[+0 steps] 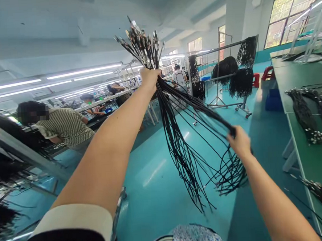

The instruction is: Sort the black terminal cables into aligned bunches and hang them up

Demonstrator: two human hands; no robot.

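Observation:
My left hand (149, 78) is raised high and closed around a thick bundle of black cables (178, 141), just below their metal connector ends (143, 45), which fan out upward. The cables hang down in long loose strands. My right hand (240, 142) is lower and to the right, closed on a few strands pulled aside from the bundle; their loose loops dangle below it.
A green workbench (311, 162) along the right carries more cable bundles (308, 115). A metal rack (229, 72) with hanging cables stands on the teal floor ahead. A person in a striped shirt (65, 126) works at benches on the left; others sit further back.

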